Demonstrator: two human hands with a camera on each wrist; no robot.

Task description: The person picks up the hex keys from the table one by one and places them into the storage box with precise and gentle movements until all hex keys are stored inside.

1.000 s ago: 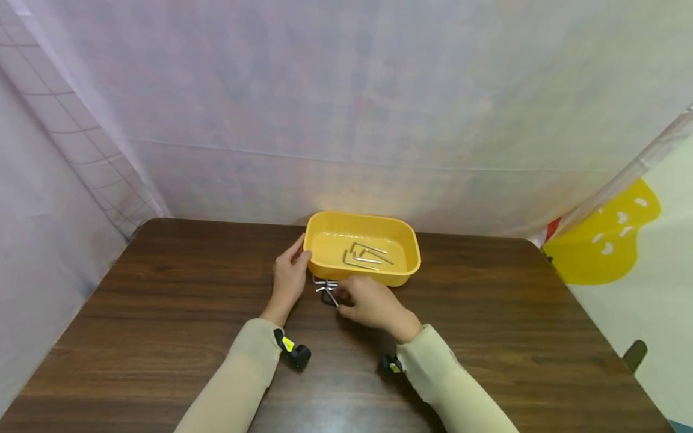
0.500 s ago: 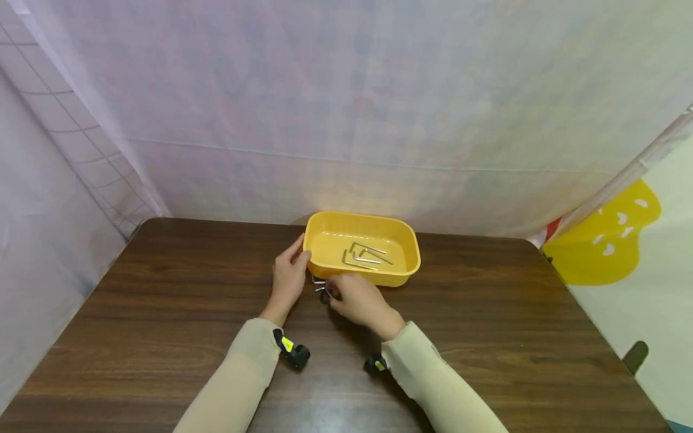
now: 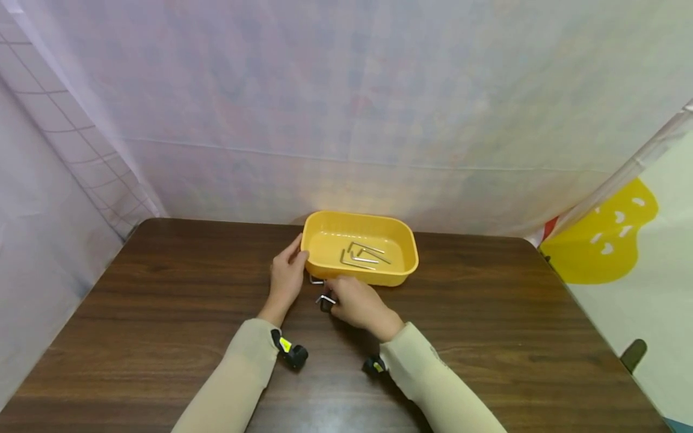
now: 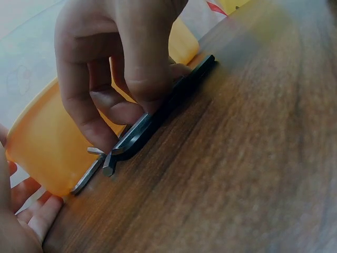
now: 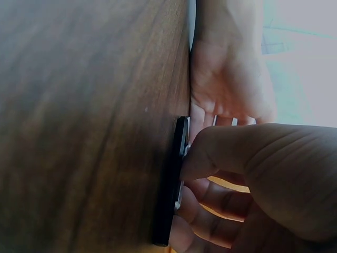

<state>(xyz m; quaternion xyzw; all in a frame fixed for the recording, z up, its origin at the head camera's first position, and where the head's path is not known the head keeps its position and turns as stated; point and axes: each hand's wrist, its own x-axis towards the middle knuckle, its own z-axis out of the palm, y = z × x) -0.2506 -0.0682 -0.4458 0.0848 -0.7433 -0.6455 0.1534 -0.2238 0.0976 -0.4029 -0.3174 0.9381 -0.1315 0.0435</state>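
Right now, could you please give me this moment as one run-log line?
Left hand: touches yellow tray | Right hand: curled over hex key and black piece, grip unclear | Yellow tray: holds other hex keys

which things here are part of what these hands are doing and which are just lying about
Seemingly part of the job:
- yellow tray, the left hand at its end
- bent metal keys inside it
- black piece in the right hand's fingers
- other keys outside the tray

Seemingly just around:
- yellow cutout, far right
- white cloth behind
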